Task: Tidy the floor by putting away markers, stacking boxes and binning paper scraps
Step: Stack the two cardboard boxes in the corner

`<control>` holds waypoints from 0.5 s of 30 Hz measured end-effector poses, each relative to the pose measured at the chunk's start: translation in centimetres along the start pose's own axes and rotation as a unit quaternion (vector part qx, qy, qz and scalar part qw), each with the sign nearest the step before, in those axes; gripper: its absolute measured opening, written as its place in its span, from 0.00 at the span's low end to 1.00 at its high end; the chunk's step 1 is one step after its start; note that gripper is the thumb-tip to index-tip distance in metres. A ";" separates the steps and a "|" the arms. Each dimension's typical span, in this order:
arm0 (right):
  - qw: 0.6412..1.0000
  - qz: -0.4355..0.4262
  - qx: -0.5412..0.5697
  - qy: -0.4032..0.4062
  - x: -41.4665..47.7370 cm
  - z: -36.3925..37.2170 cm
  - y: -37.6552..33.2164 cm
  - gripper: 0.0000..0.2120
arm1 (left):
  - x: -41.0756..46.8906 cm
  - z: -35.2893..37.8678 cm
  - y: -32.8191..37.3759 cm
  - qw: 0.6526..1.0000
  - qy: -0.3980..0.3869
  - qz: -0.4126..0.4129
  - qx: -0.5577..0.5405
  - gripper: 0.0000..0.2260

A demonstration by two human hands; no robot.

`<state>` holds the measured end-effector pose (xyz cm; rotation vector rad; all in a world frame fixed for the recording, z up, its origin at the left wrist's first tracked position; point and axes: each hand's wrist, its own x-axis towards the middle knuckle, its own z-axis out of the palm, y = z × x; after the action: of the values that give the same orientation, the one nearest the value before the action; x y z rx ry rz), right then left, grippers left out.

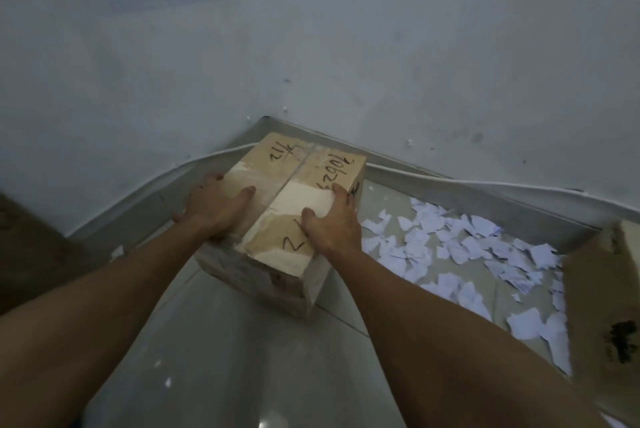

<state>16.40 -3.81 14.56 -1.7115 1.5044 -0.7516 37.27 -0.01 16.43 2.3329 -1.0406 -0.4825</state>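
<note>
Two grips clamp one cardboard box (294,192) in the single head view. The left grip (214,206) lies on the lid with its thumb on top and its fingers draped over the left edge. The right grip (332,220) has its fingers curled over the right edge. The box sits between them on the tiled floor (242,341), pushed into the wall (346,47) corner just beyond the grips. Whether a second box lies under it I cannot tell.

The hold looks shallow, pressing at the top edges only. The taped sides look slick, so a lift could let the box slide out or tip towards the wearer. A white cable (485,185) runs along the wall base beyond the right grip, and a shove could pinch it. Paper scraps (450,244) are strewn to the right of the right grip. Dragging the box that way would likely scatter them, and a step on the smooth tile could skid. Another cardboard box (606,306) stands well to the right of the scraps, not yet stacked.
</note>
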 end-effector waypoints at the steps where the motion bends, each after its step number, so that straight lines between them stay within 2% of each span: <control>1: 1.000 0.000 0.006 -0.022 0.2 0.7 0.2 0.36 | 0.0 0.0 -0.8 1.000 0.002 -0.015 -0.003 0.40; 5: 0.995 0.004 0.031 -0.092 1.1 2.5 1.2 0.38 | 0.5 0.8 -3.2 0.999 0.017 -0.048 0.005 0.37; 12: 0.988 -0.011 0.046 -0.147 2.4 4.3 2.3 0.39 | 2.1 1.6 -5.7 0.997 0.023 -0.071 -0.034 0.32; 15: 0.988 -0.042 -0.005 -0.146 2.4 4.4 2.3 0.40 | 1.4 2.3 -5.8 0.996 0.045 -0.073 0.027 0.28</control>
<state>19.00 -5.73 10.04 -1.8136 1.2443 -0.5083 40.28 1.45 10.95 2.4656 -0.8540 -0.4048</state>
